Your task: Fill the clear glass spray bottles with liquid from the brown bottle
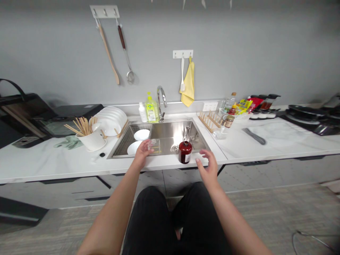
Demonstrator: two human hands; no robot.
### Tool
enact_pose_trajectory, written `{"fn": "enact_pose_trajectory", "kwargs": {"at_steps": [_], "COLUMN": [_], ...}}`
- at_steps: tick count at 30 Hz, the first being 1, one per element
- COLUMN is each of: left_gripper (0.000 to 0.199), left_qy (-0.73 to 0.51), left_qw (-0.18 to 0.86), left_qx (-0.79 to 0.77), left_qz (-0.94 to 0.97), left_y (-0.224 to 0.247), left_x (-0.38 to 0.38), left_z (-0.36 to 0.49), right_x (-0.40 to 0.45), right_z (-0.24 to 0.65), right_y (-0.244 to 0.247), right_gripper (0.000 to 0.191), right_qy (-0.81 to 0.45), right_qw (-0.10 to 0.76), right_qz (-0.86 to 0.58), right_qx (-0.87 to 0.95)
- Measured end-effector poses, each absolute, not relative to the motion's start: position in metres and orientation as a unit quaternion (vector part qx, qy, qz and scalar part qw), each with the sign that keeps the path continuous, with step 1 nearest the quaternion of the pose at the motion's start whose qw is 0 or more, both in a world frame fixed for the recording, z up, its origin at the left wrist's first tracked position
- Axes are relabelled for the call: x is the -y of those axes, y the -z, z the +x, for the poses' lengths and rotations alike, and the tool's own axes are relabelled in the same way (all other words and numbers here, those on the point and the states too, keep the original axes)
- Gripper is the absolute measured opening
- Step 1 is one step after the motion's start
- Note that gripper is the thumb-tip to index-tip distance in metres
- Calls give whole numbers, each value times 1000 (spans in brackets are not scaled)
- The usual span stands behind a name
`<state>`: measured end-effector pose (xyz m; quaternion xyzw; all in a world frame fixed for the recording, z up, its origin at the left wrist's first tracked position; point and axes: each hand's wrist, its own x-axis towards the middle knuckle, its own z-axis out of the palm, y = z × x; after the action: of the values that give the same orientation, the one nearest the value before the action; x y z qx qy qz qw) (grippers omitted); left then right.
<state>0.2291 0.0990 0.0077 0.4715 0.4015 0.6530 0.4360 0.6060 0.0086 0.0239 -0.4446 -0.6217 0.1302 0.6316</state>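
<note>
Over the front edge of the sink, my left hand (143,153) grips a small clear plastic box (154,146) by its left side. Something yellowish shows through the box, too small to name. A dark red bottle (185,153) with a white label stands upright on the front rim, between my hands; metal pieces show above its top. To the bottle's right, my right hand (208,164) hangs with fingers apart and holds nothing. White bowls (141,134) sit in the rack at the left of the sink (170,129).
Left of the sink stand a white holder (91,141) of chopsticks and a row of white plates (111,117). The faucet (161,102) and a green soap bottle (151,109) are behind it. To the right are a wooden rack (209,121), a jar (227,121) and dark tongs (254,136).
</note>
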Motion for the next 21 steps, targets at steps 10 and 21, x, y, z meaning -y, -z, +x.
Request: {"fn": "enact_pose_trajectory", "kwargs": {"at_steps": [10, 21], "left_gripper": [79, 81], "left_qy": [-688, -606], "left_qw": [396, 413], "left_qx": [-381, -443], "left_qz": [473, 516], "left_y": [-29, -7], "left_x": [-41, -8], "left_z": [254, 223], "right_x": [48, 64], "right_z": [559, 568], "right_y": [-43, -22], "right_gripper": [21, 16], "right_qy": [-217, -255], "right_qw": [523, 507], "right_qz": [-347, -354], "right_qx": [748, 744]}}
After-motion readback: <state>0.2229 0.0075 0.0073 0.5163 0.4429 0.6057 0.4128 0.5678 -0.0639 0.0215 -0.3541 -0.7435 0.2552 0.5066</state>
